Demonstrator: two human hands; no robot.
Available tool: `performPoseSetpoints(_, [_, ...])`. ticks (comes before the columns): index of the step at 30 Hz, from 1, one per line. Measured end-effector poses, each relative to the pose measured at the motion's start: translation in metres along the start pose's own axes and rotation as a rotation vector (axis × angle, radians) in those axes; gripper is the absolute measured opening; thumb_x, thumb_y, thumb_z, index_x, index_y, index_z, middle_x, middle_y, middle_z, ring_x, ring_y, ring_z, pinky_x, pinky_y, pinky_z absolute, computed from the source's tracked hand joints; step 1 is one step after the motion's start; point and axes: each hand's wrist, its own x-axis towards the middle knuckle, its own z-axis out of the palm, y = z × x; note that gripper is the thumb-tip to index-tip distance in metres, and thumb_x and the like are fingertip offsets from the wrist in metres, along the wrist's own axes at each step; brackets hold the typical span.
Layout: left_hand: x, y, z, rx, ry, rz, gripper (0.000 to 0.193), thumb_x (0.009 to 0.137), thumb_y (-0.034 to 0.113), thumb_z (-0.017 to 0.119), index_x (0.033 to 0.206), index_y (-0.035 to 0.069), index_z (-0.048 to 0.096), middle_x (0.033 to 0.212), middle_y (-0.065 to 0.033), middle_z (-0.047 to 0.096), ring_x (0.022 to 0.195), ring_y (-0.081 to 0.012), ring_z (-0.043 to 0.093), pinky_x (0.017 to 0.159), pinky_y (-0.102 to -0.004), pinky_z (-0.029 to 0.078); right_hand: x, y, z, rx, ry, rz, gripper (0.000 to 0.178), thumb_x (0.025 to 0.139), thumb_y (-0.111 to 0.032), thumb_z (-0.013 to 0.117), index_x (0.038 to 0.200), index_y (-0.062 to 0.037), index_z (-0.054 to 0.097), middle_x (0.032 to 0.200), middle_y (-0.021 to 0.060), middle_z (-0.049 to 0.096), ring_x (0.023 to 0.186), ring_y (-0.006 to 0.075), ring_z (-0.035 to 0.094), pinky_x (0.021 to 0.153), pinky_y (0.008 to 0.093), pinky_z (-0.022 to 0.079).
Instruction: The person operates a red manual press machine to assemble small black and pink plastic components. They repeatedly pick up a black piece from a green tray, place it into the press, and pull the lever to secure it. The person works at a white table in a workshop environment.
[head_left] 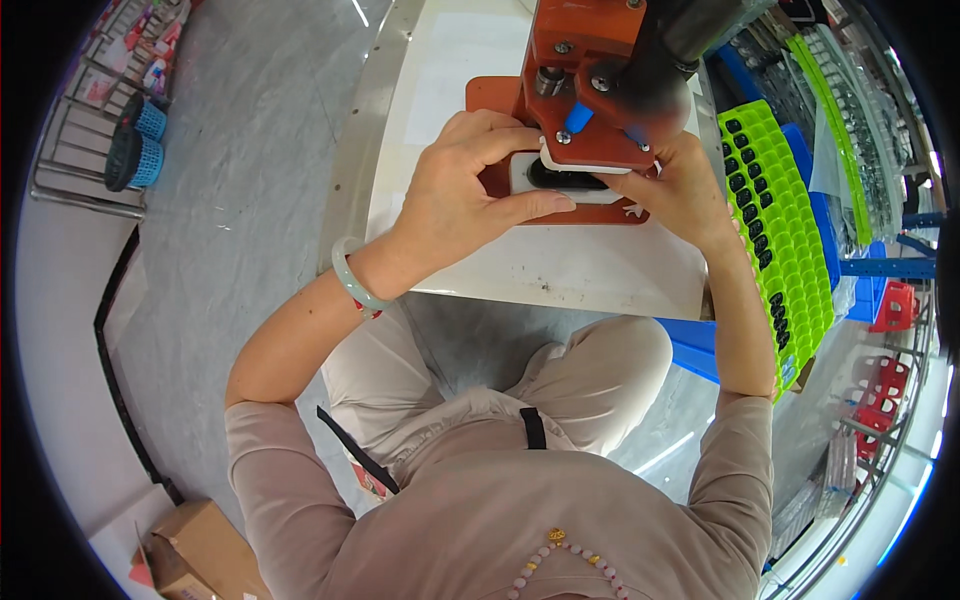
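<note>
Presently: alignment work, two-handed

Left hand (463, 182) spread, thumb against the front of one white block (520, 177). One black oval part (558, 180) lies in it, partly under one orange press (588, 150). Right hand (685, 195) at the part's right end; grip hidden, cannot tell. Judgement: seat part flat, clear thumbs before any pressing. Further right: one green tray (800, 240), over a dozen black pieces (742, 198), exact count unclear.

Small workshop: orange press (603, 147), green parts tray (797, 240), shelving (90, 125).
</note>
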Motion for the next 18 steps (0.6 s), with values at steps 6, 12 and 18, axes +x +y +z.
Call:
performPoseSetpoints(6, [-0.001,-0.004,-0.004,-0.001,-0.048,-0.058,0.042,0.064,0.023,0.087,0.097,0.002,0.070,0.095,-0.0083,0.062,0.086,-0.0236,0.056,0.071,-0.0320,0.048,-0.001,0.009,0.000,-0.033,0.020,-0.088,0.011,0.081,0.000,0.069,0.089,0.0037,0.063,0.076,0.0038,0.059,0.063,0.0080,0.059,0.053,0.0241,0.047])
performPoseSetpoints(12, [0.000,0.002,-0.005,-0.006,-0.055,-0.069,0.047,0.060,0.023,0.089,0.098,0.003,0.071,0.093,-0.0079,0.062,0.083,-0.0238,0.057,0.070,-0.0327,0.049,0.013,-0.012,-0.053,0.022,0.459,0.036,0.027,0.096,-0.025,0.057,0.106,-0.0045,0.071,0.076,-0.0043,0.055,0.062,0.0040,0.041,0.057,0.0209,0.033])
performPoseSetpoints(18, [0.004,0.014,-0.013,-0.035,-0.100,-0.287,0.046,0.059,0.020,0.089,0.095,0.002,0.065,0.090,-0.0105,0.066,0.083,-0.0246,0.063,0.075,-0.0335,0.052,0.085,-0.120,-0.084,0.507,0.136,-0.029,0.040,0.096,-0.027,0.051,0.118,0.0050,0.058,0.111,0.0156,0.065,0.100,0.0245,0.063,0.095,0.0365,0.048])
